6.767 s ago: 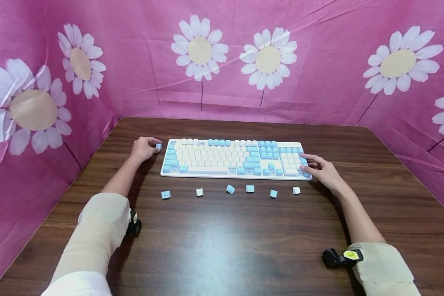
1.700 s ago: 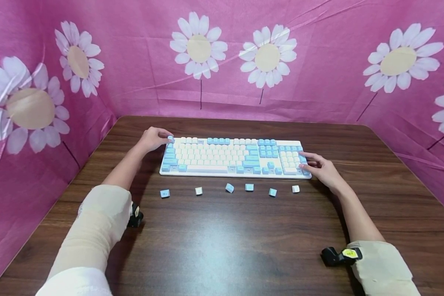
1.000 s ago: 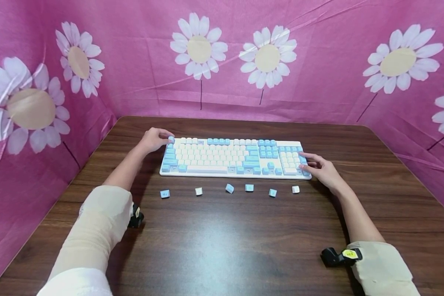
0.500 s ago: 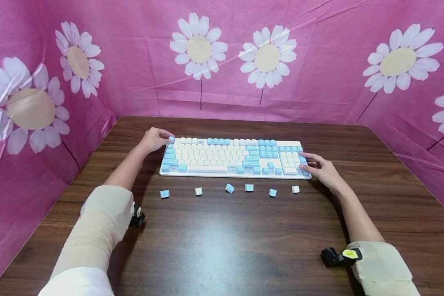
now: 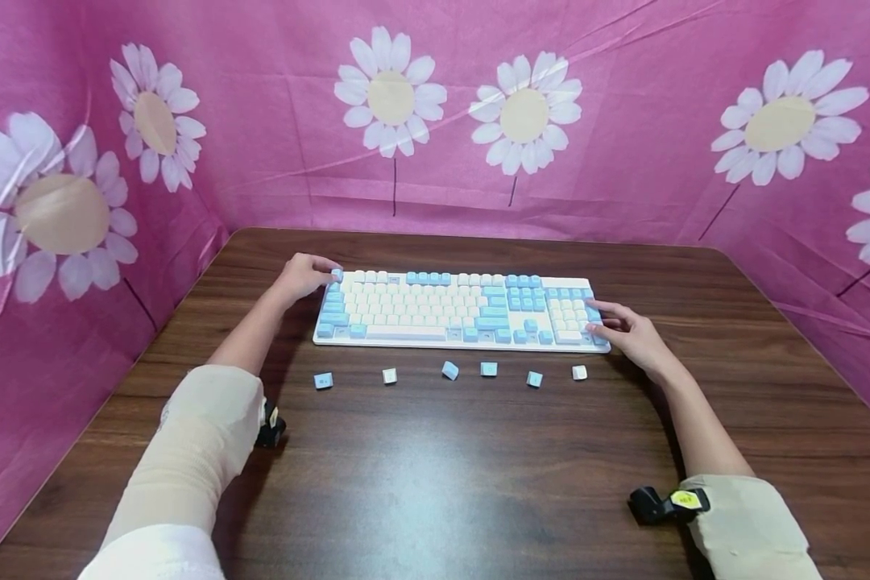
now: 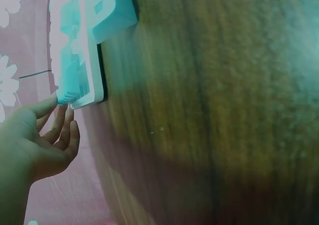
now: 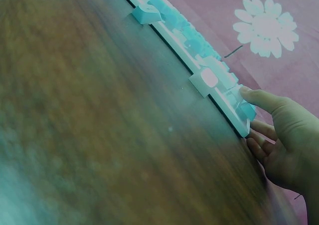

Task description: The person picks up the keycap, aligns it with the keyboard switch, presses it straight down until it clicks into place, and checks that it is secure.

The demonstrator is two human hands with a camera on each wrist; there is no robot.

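A white and light-blue keyboard (image 5: 406, 333) lies flat across the table. At its far left corner my left hand (image 5: 303, 275) pinches a light-blue keycap (image 5: 337, 275) between thumb and fingers, over the corner key position. In the left wrist view the fingertips of the left hand (image 6: 42, 147) meet the keyboard's end, and the pinched keycap is hard to make out. My right hand (image 5: 636, 338) grips the keyboard's right end, thumb on the numpad side; in the right wrist view the thumb of this hand (image 7: 291, 140) lies on top, other fingers at the edge.
Several loose keycaps lie in a row before the keyboard, from a blue keycap (image 5: 323, 381) at left to a white keycap (image 5: 579, 373) at right. Capless spots show in the top and bottom key rows. The wooden table (image 5: 435, 483) meets a pink flowered cloth (image 5: 261, 161) behind.
Since the earliest frame, my left hand has carried the blue keycap from beside the keyboard rightward onto its far left corner. In the last second it has barely moved; the right hand has stayed put.
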